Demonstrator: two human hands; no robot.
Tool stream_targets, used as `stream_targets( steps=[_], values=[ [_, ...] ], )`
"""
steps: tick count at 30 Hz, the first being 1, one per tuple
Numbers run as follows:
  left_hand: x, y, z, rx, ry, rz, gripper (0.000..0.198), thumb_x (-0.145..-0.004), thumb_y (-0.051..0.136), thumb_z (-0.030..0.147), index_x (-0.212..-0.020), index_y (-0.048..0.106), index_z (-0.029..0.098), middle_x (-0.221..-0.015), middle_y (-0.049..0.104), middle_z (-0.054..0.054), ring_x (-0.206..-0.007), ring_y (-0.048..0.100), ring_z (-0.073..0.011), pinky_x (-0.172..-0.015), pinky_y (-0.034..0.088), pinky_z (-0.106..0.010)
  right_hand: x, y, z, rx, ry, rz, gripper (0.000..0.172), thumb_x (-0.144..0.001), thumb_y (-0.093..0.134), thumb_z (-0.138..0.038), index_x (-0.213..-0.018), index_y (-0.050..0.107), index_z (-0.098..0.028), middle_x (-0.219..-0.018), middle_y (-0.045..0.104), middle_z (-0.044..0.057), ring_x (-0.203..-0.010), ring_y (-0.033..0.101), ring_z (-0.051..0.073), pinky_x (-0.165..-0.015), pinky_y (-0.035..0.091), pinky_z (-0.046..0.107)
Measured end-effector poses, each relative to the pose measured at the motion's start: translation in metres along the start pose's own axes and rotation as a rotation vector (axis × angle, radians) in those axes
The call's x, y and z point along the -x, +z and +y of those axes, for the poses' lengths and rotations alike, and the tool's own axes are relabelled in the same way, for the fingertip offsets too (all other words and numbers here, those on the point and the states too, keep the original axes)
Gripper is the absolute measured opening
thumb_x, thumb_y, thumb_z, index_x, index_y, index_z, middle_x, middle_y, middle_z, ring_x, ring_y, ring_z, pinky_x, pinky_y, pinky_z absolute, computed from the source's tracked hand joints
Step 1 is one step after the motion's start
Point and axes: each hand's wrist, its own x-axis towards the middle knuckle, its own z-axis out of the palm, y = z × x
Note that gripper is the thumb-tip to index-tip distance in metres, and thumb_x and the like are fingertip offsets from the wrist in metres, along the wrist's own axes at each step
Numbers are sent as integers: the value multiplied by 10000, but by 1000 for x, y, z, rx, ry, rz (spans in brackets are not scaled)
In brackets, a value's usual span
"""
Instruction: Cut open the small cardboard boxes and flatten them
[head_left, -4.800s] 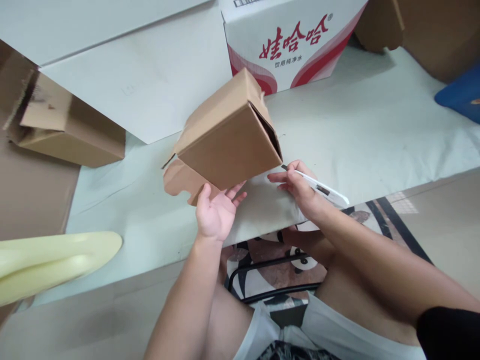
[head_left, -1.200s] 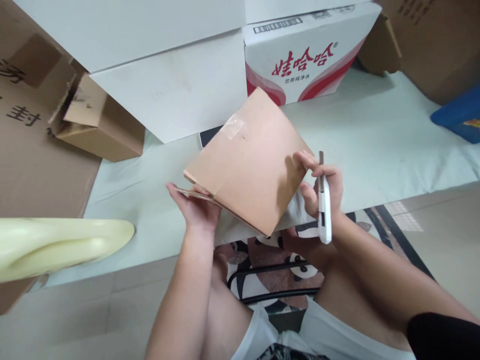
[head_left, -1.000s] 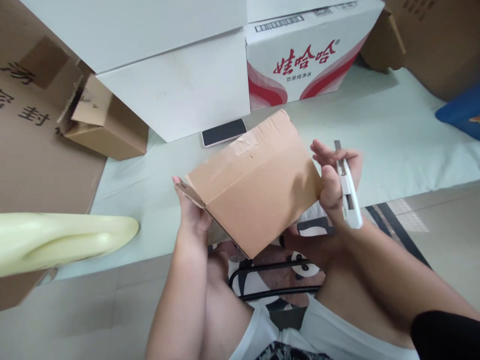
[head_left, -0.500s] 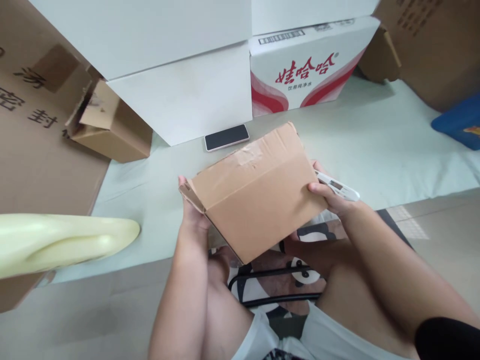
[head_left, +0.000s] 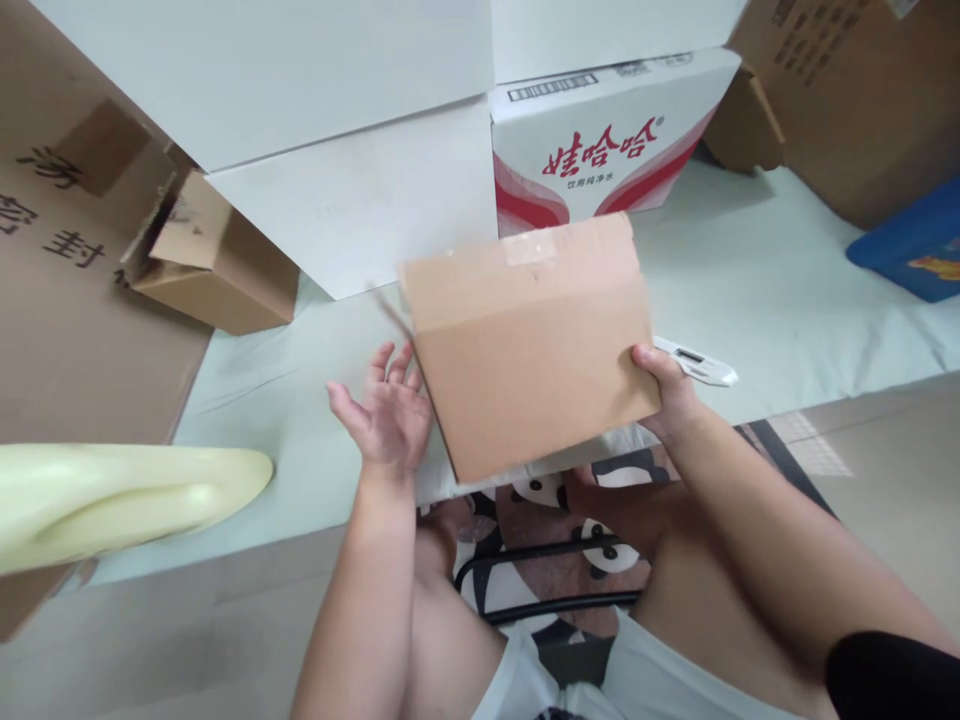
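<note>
Brown rectangular cardboard box (head_left: 536, 375) above pale-green cloth (head_left: 757, 300); right hand (head_left: 673, 395) pinching its right edge, with slim white plastic cutter (head_left: 699, 364); left hand (head_left: 394, 422) spread just beside; likely light, stiff-walled, best gripped by side edges

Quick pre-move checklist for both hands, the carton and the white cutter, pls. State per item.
1. Right hand grips the brown rectangular cardboard box: ok, thumb over the right edge.
2. Left hand grips the box too: not ok, it is open beside the left edge, fingers spread.
3. Blade of the slim white-handled cutter safely placed: cannot tell, only the handle shows to the right of the box.
4. Thin brown cardboard flap folded in: not ok, it sticks out at the upper left, blurred.
5. Box supported by the table under pale green cloth: cannot tell, its underside is hidden.
</note>
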Motion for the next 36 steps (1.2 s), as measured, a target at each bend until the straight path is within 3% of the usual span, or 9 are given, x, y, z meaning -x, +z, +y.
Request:
stream_targets(
  steps=[4, 8, 15, 22, 28, 32, 36],
  values=[
    [11, 10, -1, -26, -75, -197, 908, -627, 727, 882, -1281, 675, 255, -1395, 659, -155, -1294, 638, -355, -982, 579, -449, -6, -11, 10, 70, -87, 1, 542, -626, 804, -670, -969, 568, -322, -1061, 740, 46, -961, 746, 323, -808, 641, 522],
    [16, 20, 1, -75, -71, -337, 899, -578, 821, 817, -1268, 663, 262, -1397, 649, -172, -1400, 552, -403, -1046, 555, -494, -6, -16, 23, 149, -187, 21, 533, -670, 789, -649, -1001, 515, -334, -1055, 712, 12, -980, 736, 299, -770, 633, 465],
    [14, 11, 0, -126, 31, -235, 835, -680, 823, 726, -1334, 610, 253, -1409, 637, -165, -1441, 517, -383, -1148, 484, -514, 4, -16, 30, 334, -281, -51, 551, -681, 801, -653, -1034, 547, -315, -1075, 673, 24, -1043, 676, 294, -841, 598, 442],
    [13, 5, -3, -114, 90, -218, 670, -773, 807, 593, -1324, 601, 273, -1485, 595, -141, -1419, 533, -369, -1198, 418, -550, 0, -20, 46, 298, -270, -17, 533, -696, 773, -640, -1058, 548, -320, -1107, 677, 40, -1063, 681, 326, -832, 605, 488],
    [7, 0, 3, -73, 99, -247, 646, -759, 831, 518, -1302, 601, 255, -1293, 690, -130, -1249, 653, -342, -1089, 503, -517, 2, -6, 46, 263, -288, -1, 560, -670, 790, -634, -1076, 559, -325, -1137, 690, 43, -1115, 686, 336, -903, 596, 504],
    [4, -4, 8, -62, 109, -265, 659, -743, 839, 534, -1290, 593, 263, -1308, 679, -118, -1237, 648, -330, -1067, 511, -491, 5, 0, 49, 247, -307, -3, 528, -665, 793, -597, -1055, 572, -318, -1147, 682, 43, -1125, 672, 331, -946, 567, 508],
    [6, -7, 11, -70, 115, -264, 738, -715, 857, 546, -1327, 570, 251, -1328, 670, -106, -1251, 634, -325, -1071, 504, -466, 3, 7, 44, 190, -327, 68, 577, -583, 802, -635, -987, 572, -293, -960, 642, 19, -1004, 664, 314, -910, 552, 500]
  ],
)
